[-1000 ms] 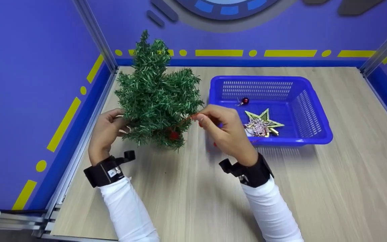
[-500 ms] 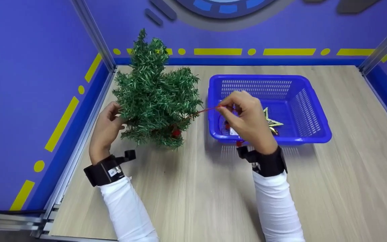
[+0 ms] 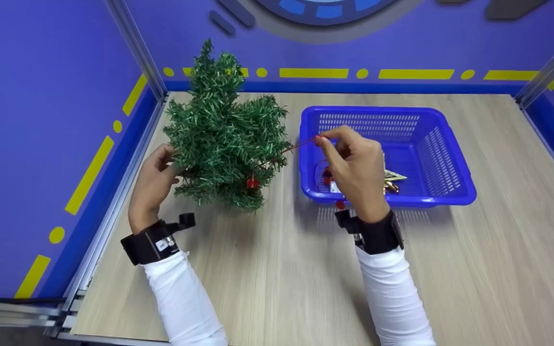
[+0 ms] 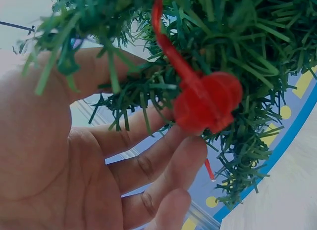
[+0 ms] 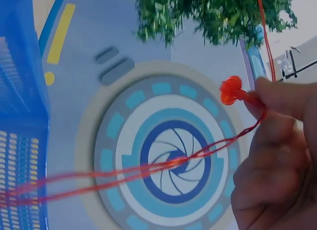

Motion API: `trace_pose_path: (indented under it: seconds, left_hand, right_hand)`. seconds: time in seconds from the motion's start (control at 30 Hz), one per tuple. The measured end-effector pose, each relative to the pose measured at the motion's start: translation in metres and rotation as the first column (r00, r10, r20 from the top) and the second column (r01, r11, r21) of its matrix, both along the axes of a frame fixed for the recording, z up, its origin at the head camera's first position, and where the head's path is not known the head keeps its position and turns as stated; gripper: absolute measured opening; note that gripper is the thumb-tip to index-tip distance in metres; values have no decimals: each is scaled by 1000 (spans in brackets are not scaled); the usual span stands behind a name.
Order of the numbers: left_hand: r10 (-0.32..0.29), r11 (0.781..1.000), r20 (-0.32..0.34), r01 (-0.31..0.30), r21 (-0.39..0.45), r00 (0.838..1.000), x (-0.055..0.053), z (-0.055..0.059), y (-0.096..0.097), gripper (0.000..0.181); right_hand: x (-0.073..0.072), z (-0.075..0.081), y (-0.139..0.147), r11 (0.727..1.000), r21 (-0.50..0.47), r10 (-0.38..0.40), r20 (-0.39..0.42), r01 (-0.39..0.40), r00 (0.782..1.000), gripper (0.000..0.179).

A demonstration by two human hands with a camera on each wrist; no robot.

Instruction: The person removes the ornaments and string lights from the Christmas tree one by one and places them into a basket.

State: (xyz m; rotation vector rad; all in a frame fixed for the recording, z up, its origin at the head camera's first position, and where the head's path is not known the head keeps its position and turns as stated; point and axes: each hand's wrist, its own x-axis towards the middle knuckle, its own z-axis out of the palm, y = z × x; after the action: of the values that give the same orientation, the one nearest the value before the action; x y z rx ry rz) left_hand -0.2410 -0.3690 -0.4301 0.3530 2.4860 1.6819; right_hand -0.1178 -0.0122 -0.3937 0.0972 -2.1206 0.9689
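Note:
A small artificial Christmas tree stands at the left of the table. My left hand is at its lower left side; in the left wrist view, thumb and fingers close around a green branch, partly hidden by needles. A red bulb on a red wire hangs in front of those fingers. My right hand, over the basket's left part, pinches the red string lights by one bulb's base. From there one stretch of thin wire runs taut to the tree, and another trails toward the basket.
Right of the tree is a blue plastic basket, holding a gold star and small red and shiny ornaments partly hidden by my right hand. Walls with yellow marks enclose the table at the back and sides.
My right hand has moved from beside the tree rightward and up, over the basket, drawing the string lights' wire out straight. The left hand keeps its place at the tree.

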Motion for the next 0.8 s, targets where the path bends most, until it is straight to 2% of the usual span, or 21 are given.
trace_pose_path:
  seconds: [0.23, 0.3, 0.37, 0.47, 0.53, 0.7, 0.8]
  left_hand:
    - [2, 1000, 10, -2, 4, 1000, -1, -1, 0, 26]
    - [5, 1000, 9, -5, 4, 1000, -1, -1, 0, 24]
    - [6, 1000, 9, -6, 4, 1000, -1, -2, -1, 23]
    - [9, 1000, 6, -9, 4, 1000, 0, -2, -1, 23]
    - [6, 1000, 6, -6, 3, 1000, 0, -2, 0, 22]
    - [-11, 1000, -5, 11, 12, 1000, 0, 0, 1, 17]
    - [-17, 999, -4, 17, 35, 1000, 1, 0, 1, 28]
  right_hand:
    - [2, 2, -8, 994, -57, 94, -45, -97, 995, 16]
    - [2, 1, -7, 995, -48, 89, 1, -89, 996, 14]
    - [1, -1, -5, 997, -24, 79, 102, -77, 992, 12]
    - [1, -5, 0, 997, 17, 67, 270, -74, 961, 11]
    - [0, -7, 2, 996, 38, 66, 344, -84, 936, 11]
    - [-1, -9, 2, 991, 67, 76, 446, -118, 892, 11]
    - [-2, -10, -3, 984, 84, 98, 490, -158, 866, 11]
